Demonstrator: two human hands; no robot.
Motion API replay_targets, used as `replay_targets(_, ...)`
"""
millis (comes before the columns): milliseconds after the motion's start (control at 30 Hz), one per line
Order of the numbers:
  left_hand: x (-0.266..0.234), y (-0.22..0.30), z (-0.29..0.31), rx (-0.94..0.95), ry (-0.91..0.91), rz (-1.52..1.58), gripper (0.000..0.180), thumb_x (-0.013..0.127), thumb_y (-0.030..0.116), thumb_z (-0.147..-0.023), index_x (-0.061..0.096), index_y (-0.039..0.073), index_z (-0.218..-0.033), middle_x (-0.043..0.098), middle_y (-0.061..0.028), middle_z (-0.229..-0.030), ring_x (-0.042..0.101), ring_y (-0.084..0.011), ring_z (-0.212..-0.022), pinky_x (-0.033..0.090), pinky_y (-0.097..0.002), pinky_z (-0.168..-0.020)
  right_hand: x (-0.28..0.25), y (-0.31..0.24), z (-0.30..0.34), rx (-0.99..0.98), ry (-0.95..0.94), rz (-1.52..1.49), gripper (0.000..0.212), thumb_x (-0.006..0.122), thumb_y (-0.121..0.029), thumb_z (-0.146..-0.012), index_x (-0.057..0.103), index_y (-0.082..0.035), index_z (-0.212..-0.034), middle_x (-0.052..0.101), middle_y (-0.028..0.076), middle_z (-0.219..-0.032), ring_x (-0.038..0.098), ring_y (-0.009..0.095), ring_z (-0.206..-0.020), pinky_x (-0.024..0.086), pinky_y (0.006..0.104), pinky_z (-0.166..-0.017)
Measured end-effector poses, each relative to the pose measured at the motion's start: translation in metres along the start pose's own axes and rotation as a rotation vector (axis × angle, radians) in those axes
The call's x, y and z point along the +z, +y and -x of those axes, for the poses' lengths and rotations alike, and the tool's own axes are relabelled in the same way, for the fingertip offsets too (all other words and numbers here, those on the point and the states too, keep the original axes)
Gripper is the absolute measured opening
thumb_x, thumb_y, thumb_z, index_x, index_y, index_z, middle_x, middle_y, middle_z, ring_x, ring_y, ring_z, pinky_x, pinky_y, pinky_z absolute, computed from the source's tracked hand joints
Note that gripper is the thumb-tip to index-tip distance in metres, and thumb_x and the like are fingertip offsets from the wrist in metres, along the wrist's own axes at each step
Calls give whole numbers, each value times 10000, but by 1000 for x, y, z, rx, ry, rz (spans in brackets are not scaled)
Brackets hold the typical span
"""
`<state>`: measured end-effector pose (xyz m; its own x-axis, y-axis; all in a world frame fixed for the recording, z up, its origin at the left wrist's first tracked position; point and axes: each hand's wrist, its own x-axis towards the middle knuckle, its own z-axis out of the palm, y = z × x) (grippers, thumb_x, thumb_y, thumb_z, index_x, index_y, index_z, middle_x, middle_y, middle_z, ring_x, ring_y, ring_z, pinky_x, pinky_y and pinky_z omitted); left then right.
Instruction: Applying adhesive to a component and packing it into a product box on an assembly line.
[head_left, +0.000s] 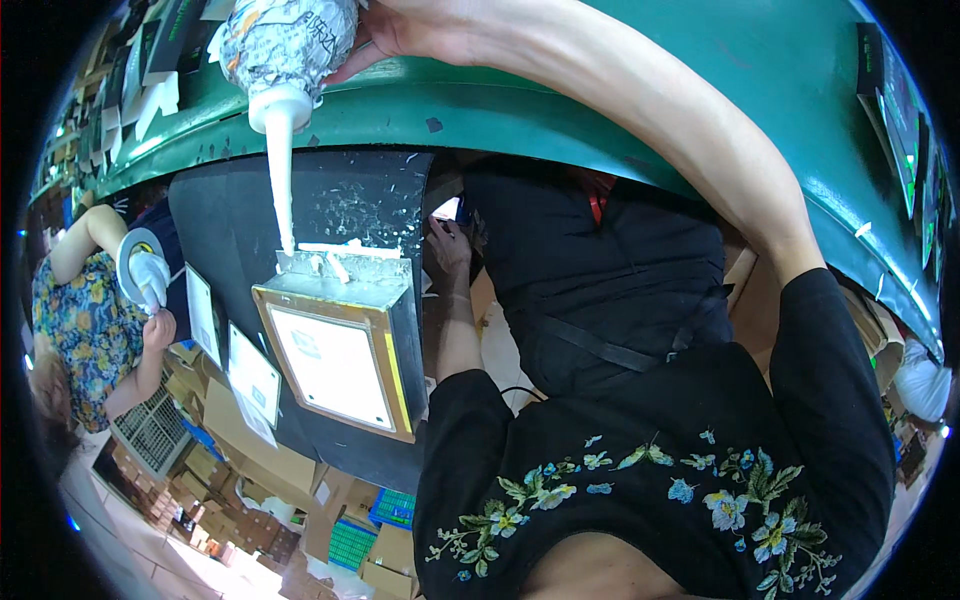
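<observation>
Near the far edge of the table, my right hand (400,32) grips the side of a squeeze bottle (290,45), its fingers partly hidden. Crumpled, printed grey wrapping covers the bottle's body. The long white nozzle points down, its tip beside a metal-topped box (345,275) smeared with white residue. A framed white panel with a yellow strip forms the box's near face. Lower down, beside my dark-clothed lap, my left hand (450,245) is closed around a small phone (446,209) with a lit screen.
The green table (640,35) curves across the top, with dark printed cards (895,130) at its right. White-faced panels (253,372) lie on the black board (225,215). At left, another person's hand (158,328) is by a round grey-white object (143,265). Cartons (250,440) stand below.
</observation>
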<state>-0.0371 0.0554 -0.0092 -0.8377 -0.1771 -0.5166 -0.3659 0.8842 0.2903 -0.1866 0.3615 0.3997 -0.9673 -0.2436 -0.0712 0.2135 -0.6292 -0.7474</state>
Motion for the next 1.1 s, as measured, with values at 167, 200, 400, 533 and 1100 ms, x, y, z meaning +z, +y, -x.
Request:
replay_targets(167,8,8,0,-3,26,-38,622,385,444,-1009,272,120,-1527,427,-298,-1390,453,-477,-1265,404,-521,-1027,-4,4,7,-34,-18,65,446,504,-454,-931,598,-96,-1179,685,85,-1034,657,196,-975,509,445,-887)
replay_targets(200,8,10,-1,-4,2,-34,623,376,448,-1010,268,123,-1529,407,-301,-1423,438,-478,-1285,396,-523,-1038,-4,3,5,-34,-19,68,446,504,-454,-931,598,-96,-1179,685,85,-1034,657,196,-975,509,445,-887)
replay_targets(400,-28,-3,2,-44,80,-47,583,376,449,-1010,370,98,-1474,452,-311,-1414,479,-487,-1252,379,-518,-1057,18,-1,-9,100,-44,49,410,515,-441,-943,609,-110,-1167,694,53,-1028,670,180,-927,522,411,-860)
replay_targets(533,-53,78,56,83,-48,133,437,468,359,-1001,489,84,-1341,587,-274,-1215,568,-429,-1153,456,-527,-915,-10,2,5,38,93,56,369,525,-403,-951,614,-108,-1154,698,42,-1020,673,178,-917,522,405,-852)
replay_targets(1100,-331,28,358,7,424,1386,480,450,251,-1043,389,-54,-1408,527,-230,-1329,546,-295,-1229,442,-376,-1043,80,116,-73,132,-466,1253,841,657,-558,-752,494,-33,-1388,665,170,-1161,688,294,-988,540,348,-855)
